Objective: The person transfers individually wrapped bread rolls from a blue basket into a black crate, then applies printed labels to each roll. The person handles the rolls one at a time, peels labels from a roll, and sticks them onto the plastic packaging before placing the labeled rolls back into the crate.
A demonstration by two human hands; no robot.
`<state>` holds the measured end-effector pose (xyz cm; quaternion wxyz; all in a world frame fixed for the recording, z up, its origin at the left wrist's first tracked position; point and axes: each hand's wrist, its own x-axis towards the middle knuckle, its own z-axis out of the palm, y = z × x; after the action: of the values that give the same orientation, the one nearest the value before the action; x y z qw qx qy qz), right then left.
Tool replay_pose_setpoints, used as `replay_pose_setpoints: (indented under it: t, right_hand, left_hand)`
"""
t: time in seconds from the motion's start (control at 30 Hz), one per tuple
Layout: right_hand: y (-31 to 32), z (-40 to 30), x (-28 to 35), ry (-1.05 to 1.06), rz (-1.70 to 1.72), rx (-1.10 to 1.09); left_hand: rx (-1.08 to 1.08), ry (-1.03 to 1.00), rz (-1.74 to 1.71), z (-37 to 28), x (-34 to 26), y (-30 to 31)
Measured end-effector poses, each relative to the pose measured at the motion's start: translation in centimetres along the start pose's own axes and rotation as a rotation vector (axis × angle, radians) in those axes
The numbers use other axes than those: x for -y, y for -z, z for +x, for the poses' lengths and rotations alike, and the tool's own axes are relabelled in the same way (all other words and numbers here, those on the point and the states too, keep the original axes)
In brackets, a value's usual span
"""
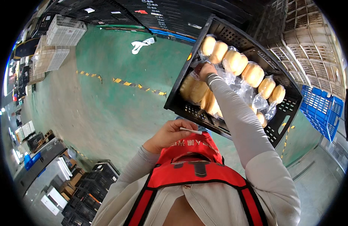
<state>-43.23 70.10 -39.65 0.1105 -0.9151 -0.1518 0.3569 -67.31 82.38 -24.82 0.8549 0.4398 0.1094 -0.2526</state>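
My left hand [176,132] pinches a small white paper slip [191,130] between thumb and fingers, just in front of the red apron. My right hand [207,71] reaches into a black plastic crate [278,128], down among clear plastic bags. Its fingertips are hidden by the plastic, so its grip cannot be made out. Beside that hand lies a bag with a red-and-white label [194,75]. Pale yellow oblong produce [252,74] in clear bags lies along the far side of the crate. More bagged yellow pieces [194,89] lie along the near side, partly behind my right forearm.
Stacked black crates [174,17] stand beyond the crate. At right are off-white baskets [306,42] and a blue crate [322,110]. White crumpled litter [142,45] and yellow-black tape [128,84] mark the green floor. More black crates [86,186] stand at lower left.
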Motion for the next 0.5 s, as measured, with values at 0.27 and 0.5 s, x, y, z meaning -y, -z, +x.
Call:
replay_pose_setpoints:
  t: [0.27, 0.5]
  right_hand:
    - [1.2, -2.6, -1.5, 0.440, 0.767, 0.112]
    - [-2.5, -2.2, 1.0, 0.448, -0.047, -0.016]
  left_hand:
    - [-0.108, 0.015, 0.039, -0.6, 0.6, 0.9]
    - [-0.209, 0.017, 0.123, 0.2, 2.0, 1.7]
